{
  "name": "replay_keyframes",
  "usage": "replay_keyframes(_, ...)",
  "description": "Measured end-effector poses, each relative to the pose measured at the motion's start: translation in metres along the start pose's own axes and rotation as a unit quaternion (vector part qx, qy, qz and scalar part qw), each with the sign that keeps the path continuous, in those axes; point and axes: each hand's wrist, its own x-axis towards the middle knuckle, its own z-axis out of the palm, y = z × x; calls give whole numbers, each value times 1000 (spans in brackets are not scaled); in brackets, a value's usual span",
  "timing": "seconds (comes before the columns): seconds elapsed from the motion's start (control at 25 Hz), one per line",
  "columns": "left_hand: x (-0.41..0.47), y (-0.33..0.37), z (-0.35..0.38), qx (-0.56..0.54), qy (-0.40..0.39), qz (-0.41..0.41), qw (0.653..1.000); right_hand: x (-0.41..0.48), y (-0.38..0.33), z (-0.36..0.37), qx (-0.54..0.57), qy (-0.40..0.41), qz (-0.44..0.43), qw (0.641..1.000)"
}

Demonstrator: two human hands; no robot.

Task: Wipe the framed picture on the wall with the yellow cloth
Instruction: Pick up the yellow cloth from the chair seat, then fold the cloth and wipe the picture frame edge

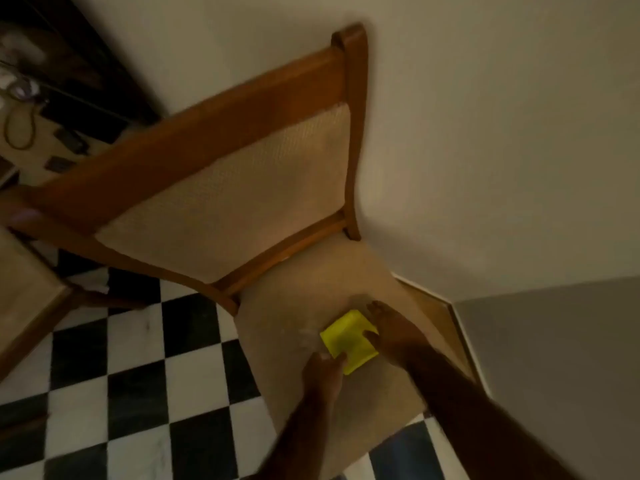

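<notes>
Two hands meet at a folded yellow cloth point(348, 341) lying on the beige seat of a wooden chair point(194, 157) by the wall: left hand point(323, 374) touches its near corner, right hand point(393, 332) rests fingers on top; neither grip is clearly clamped.

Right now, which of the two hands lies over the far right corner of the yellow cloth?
The right hand: its fingers rest on the yellow cloth at that corner, on the chair seat. The left hand touches only the near edge.
</notes>
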Motion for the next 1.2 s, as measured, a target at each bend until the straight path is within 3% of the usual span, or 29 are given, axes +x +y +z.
replay_keyframes(0.12,20,-6,18,16,27,51,998,34,2,27,45,8,9,999)
replay_keyframes(0.24,29,-9,20,-16,22,34,999,49,3,45,99,52,44,993)
replay_keyframes(0.48,9,0,-4,-48,11,84,995,24,6,24,277,54,127,951)
replay_keyframes(0.68,-58,57,-22,-95,5,198,976,-67,4,-47,378,154,82,909)
replay_keyframes(0.84,-120,113,-26,-130,-27,287,949,-140,6,-114,365,199,55,908)
replay_keyframes(1.2,-319,210,11,-178,-123,432,876,-371,16,-235,394,357,37,846)
